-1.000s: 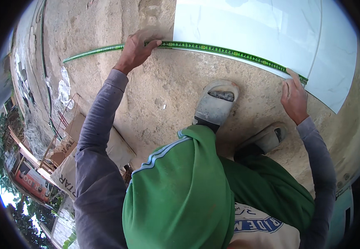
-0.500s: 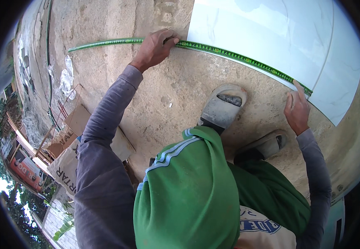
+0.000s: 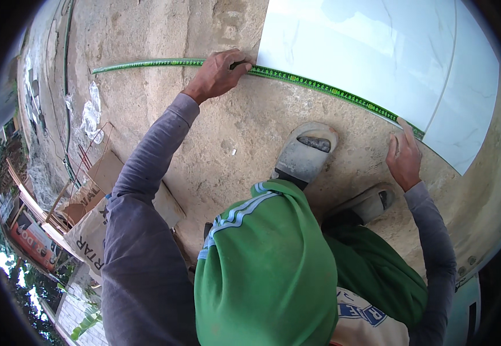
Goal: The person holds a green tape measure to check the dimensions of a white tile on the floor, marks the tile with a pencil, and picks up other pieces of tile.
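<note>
A green tape measure blade (image 3: 334, 90) with dark markings lies stretched along the near edge of a large white marbled tile (image 3: 354, 46) and runs on leftward over the rough concrete. My left hand (image 3: 218, 75) pinches the blade between thumb and fingers, just left of the tile's near-left corner. Near the blade's right end, my right hand (image 3: 404, 155) rests with one outstretched fingertip on it, the thumb apart from it. That end lies by a thin seam, beyond which more white tile surface (image 3: 469, 98) continues. No tape case shows.
My slippered feet (image 3: 308, 153) stand on the concrete between my hands. Left lie crumpled clear plastic (image 3: 92, 112), a dark hose (image 3: 67, 86), cardboard (image 3: 106, 173) and a printed sack (image 3: 89, 236). Thin rods and wooden strips lie beside them.
The view has shifted slightly, moving the tile and blade a little left and down in the picture. My left thumb looks slightly nearer the tile's corner. Both hands keep about the same pose.
</note>
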Motion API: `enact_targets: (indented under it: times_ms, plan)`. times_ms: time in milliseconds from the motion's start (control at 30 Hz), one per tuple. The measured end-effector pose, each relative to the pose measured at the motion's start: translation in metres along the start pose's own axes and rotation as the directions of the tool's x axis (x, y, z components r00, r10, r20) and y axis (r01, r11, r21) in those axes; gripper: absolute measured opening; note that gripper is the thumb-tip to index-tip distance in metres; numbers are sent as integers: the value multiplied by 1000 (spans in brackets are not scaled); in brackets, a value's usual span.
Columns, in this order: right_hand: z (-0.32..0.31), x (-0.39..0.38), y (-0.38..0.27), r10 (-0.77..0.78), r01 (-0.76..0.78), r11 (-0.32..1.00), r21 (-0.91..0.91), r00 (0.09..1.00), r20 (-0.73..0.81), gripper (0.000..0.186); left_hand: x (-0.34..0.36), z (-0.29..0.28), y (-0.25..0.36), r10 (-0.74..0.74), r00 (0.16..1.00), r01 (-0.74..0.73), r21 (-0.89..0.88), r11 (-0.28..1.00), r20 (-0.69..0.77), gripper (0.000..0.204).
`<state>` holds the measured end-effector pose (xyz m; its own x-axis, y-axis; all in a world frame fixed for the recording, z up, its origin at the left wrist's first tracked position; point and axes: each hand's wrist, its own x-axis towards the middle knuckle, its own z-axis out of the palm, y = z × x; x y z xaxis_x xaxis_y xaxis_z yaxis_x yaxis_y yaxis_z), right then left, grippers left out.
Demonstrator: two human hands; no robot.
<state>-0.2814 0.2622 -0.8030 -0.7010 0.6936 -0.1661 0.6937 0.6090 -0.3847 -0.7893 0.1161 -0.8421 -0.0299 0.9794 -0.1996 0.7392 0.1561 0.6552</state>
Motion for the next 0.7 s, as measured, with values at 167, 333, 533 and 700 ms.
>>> enact_targets:
  times_ms: [167, 333, 533, 700]
  plan:
    - [1, -2, -1, 18, -18, 1000, 18, 999, 31, 14, 1, -7, 8, -27, 999, 27, 3, 1000, 20, 28]
    - [-2, 3, -8, -16, 15, 1000, 23, 999, 30, 13, -2, -4, -5, 26, 1000, -26, 11, 1000, -2, 29]
    - [-1, 2, -4, -6, 6, 1000, 8, 999, 47, 13, -1, -3, -3, -2, 1000, 2, -22, 1000, 8, 28]
    - [0, 1, -2, -18, 18, 1000, -1, 999, 32, 12, 2, -5, 2, -115, 990, 116, -5, 993, 79, 28]
